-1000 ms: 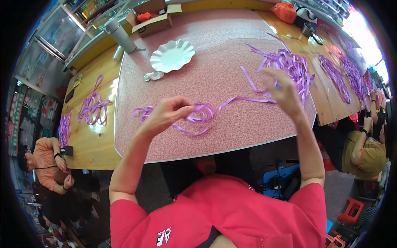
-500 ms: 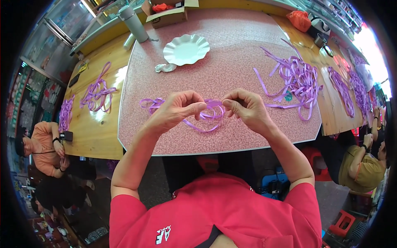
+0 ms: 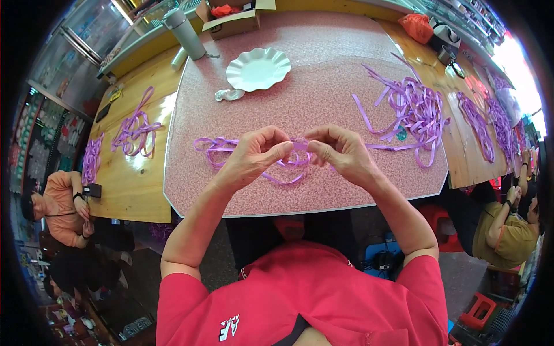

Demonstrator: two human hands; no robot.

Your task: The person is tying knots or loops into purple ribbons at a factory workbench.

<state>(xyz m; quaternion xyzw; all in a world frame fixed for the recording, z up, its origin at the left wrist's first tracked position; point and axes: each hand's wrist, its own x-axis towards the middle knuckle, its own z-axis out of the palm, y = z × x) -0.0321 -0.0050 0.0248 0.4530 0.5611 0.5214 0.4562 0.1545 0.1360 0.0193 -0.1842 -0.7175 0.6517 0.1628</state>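
My left hand [image 3: 258,155] and my right hand [image 3: 341,152] meet over the near middle of the pink speckled table [image 3: 323,115]. Thumb and fingers of each are pinched on a purple ribbon [image 3: 299,146], a short stretch of which spans the small gap between the fingertips. Loops of purple ribbon [image 3: 283,181] lie on the tabletop below and to the left of my hands. To the right sits a big tangled heap of purple ribbons [image 3: 412,109]. My fingers hide how the ribbon is folded or knotted.
Farther back stand a white scalloped plate [image 3: 258,70], a crumpled silvery wrapper [image 3: 229,94], a grey flask [image 3: 184,33] and a cardboard box [image 3: 232,23]. More ribbons [image 3: 136,132] lie on the left wooden table. Other people [image 3: 64,205] work at both sides.
My hands have come slightly closer together, the right one shifting a little left. The ribbon now shows between both sets of fingertips.
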